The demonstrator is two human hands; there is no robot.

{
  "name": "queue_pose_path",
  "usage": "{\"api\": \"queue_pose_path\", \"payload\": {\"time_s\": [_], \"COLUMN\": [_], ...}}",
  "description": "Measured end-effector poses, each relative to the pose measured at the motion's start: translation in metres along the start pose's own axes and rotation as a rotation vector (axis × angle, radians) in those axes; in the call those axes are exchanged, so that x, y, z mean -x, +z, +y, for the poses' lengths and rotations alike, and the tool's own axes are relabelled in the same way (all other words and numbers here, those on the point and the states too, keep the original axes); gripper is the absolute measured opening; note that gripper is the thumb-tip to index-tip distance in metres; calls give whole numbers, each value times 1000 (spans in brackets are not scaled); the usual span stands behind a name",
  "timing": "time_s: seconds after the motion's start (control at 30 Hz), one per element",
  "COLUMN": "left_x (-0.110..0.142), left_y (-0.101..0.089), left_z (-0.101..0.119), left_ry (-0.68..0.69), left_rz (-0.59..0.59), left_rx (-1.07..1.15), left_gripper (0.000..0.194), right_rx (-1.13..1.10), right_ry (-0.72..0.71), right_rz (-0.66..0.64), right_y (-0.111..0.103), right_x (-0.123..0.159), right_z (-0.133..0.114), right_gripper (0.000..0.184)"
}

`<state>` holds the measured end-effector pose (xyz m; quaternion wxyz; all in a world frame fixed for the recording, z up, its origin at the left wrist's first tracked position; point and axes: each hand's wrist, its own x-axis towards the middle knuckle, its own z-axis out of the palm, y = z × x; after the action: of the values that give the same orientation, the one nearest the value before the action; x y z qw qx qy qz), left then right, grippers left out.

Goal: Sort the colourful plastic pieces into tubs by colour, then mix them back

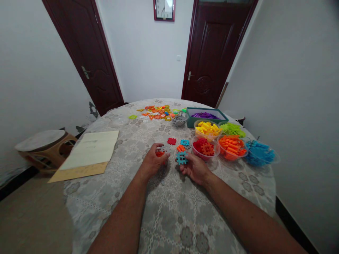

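My left hand point(151, 161) is closed around a small block of interlocking plastic pieces point(164, 150), pale grey on top with orange showing beneath. Between the thumb and fingers of my right hand point(196, 168) is a blue notched square tile point(181, 158) with openings in it, held upright just above the cloth. The two held things are a small gap apart. Just beyond my hands lie a red notched tile point(172, 141), another blue tile point(184, 142) and some orange pieces point(180, 148). Grey pieces beside them are partly hidden.
To the right stand tubs of red point(203, 147), orange point(232, 147), blue point(260, 153), yellow point(207, 129) and green pieces point(232, 129). Behind them are a green box point(190, 122) and a grey-piece tub point(179, 120). Mixed pieces point(156, 112) lie far back; paper sheets point(90, 148) left.
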<state>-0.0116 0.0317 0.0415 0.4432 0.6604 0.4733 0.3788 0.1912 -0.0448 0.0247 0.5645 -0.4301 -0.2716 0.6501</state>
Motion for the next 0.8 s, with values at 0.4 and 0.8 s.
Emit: {"api": "queue_pose_path", "payload": {"time_s": [0.4, 0.8], "left_x": [-3, -10], "left_y": [1, 0], "left_z": [8, 6], "left_ry": [-178, -197], "left_rz": [7, 20], "left_rx": [435, 379], "left_gripper": [64, 63], "right_rx": [347, 431], "right_ry": [-169, -560], "right_rz": [-48, 151], "right_y": [1, -6], "right_x": [-3, 30], "right_z": [3, -57], "right_gripper": [37, 32]}}
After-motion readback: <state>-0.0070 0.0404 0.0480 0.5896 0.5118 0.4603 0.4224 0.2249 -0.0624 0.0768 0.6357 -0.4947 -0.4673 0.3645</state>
